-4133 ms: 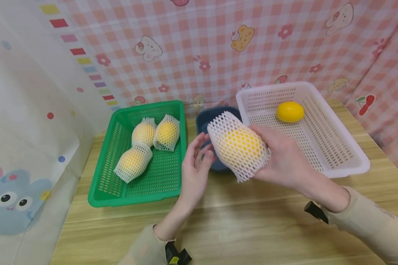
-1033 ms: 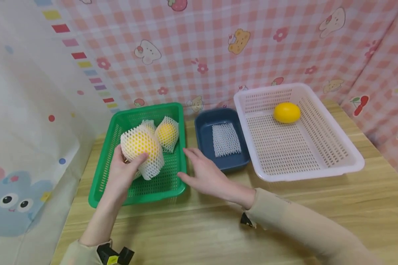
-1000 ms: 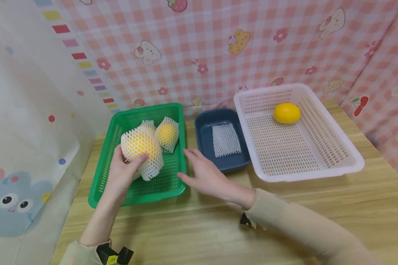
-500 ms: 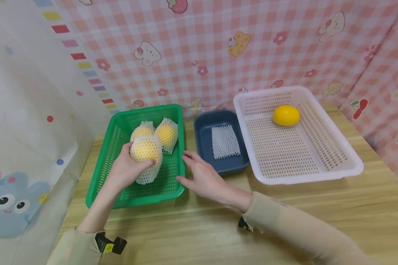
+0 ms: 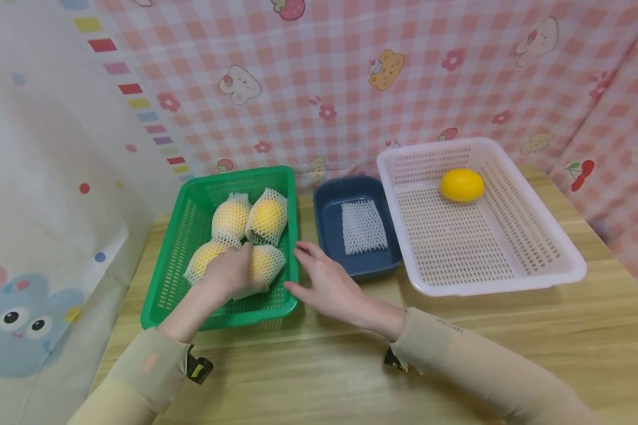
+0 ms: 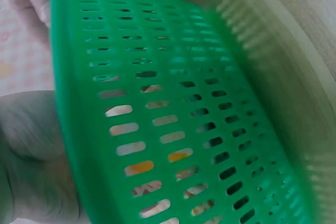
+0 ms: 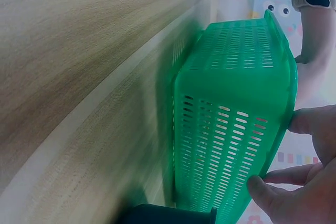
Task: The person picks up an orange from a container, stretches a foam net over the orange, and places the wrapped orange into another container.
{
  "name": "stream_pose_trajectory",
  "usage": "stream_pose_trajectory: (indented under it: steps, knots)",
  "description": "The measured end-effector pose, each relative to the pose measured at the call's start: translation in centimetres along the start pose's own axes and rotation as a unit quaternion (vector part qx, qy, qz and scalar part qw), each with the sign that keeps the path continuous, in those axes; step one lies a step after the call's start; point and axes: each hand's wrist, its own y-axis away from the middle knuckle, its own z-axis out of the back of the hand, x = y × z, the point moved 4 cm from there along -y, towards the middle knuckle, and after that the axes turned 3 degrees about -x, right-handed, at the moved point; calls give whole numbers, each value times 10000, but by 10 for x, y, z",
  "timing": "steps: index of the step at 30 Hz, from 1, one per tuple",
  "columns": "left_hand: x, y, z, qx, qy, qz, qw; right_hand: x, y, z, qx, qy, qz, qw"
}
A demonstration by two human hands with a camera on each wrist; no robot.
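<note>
In the head view my left hand (image 5: 228, 273) reaches into the green basket (image 5: 293, 277) and grips a yellow oval fruit (image 5: 268, 264) wrapped in a white foam net. Fingers cover the fruit's left part. Beside it in the basket lie several more netted fruits: one partly behind the hand (image 5: 204, 258), one at the back (image 5: 231, 216), one at back right (image 5: 268, 216). My right hand (image 5: 329, 286) rests its fairly straight fingertips and thumb against the basket's right rim, also visible in the right wrist view. The left wrist view shows mostly the basket wall (image 6: 157, 93), hiding the grip.
A blue tray (image 5: 358, 271) with a flat empty foam net (image 5: 364, 227) stands right of the green basket. Further right, a white basket (image 5: 412, 265) holds one bare yellow fruit (image 5: 462, 185). All stand on a wooden table (image 5: 319, 378) before a checked cloth.
The netted fruit passed from the right hand to the left and was lowered into the green basket's front right. The right hand moved to the basket rim; the tray's net came into view.
</note>
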Motion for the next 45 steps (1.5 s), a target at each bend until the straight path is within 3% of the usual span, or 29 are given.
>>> stream_pose_trajectory:
  steps: [3, 7, 14, 21, 23, 28, 31, 35, 41, 45]
  knots:
    - [-5, -4, -3, 130, -278, 3, 9995, -1, 0, 0, -2, 11, -22, 10000]
    - [-7, -10, -6, 14, -578, 82, 9983, -1, 0, 0, 40, 7, -61, 10000]
    - [-5, -19, -3, -265, -309, 370, 9985, 0, 1, -1, 74, 18, -53, 10000]
    - [-11, -25, -1, -803, -140, 145, 9966, 0, 2, -1, 57, -1, -81, 10000]
    - [-11, -25, -1, -741, -135, 142, 9971, 0, 2, -1, 62, -8, -95, 9999]
    - [-10, -23, -4, -170, -141, 274, 9994, -1, 2, -2, 92, 2, -114, 9999]
    - [-9, -24, -6, -3, -129, 337, 9993, -1, 2, -2, 89, 0, -85, 9999]
    - [-8, -26, -7, -41, -104, 368, 9993, 0, 2, -2, 70, 22, -41, 10000]
    - [-8, -31, -7, -565, 388, 192, 9975, -1, 3, -3, 56, 68, -48, 10000]
    - [-10, -33, -7, -346, 412, 131, 9985, -1, 2, -3, 71, 65, -27, 10000]
